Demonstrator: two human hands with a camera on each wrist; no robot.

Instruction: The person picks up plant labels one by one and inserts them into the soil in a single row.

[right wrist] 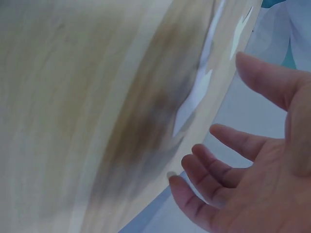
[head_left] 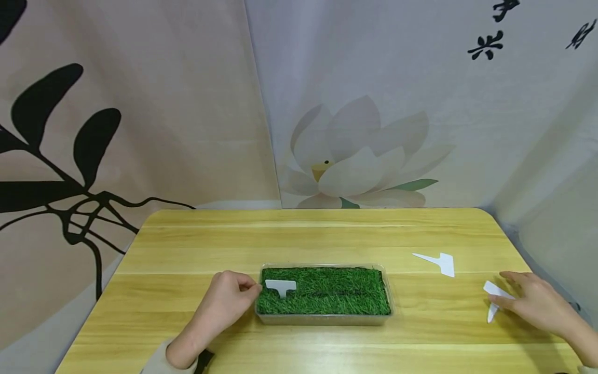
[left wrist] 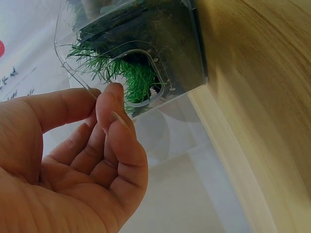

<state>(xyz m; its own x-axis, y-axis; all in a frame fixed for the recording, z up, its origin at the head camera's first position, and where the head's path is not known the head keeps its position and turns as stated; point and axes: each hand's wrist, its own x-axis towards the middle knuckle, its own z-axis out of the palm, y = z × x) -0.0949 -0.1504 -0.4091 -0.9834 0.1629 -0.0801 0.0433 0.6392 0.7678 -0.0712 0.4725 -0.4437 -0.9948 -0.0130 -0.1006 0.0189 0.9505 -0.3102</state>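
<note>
A clear plastic box (head_left: pixel 322 319) filled with green artificial grass (head_left: pixel 341 291) stands mid-table. A white T-shaped plant label (head_left: pixel 281 285) is upright in the grass at its left end. My left hand (head_left: pixel 229 298) pinches the box's left rim between thumb and forefinger; the left wrist view shows the clear rim (left wrist: pixel 73 75) at the fingertips. On the right, my right hand (head_left: pixel 537 301) is spread just over a second plant label (head_left: pixel 493 289) lying on the table. In the right wrist view the fingers are apart, with that label (right wrist: pixel 194 99) beyond them.
A third white plant label (head_left: pixel 446 264) lies flat between the box and my right hand, farther back. The wooden table (head_left: pixel 196 249) has rounded far corners. Behind it hangs a printed curtain (head_left: pixel 210 130) with leaf and lotus drawings.
</note>
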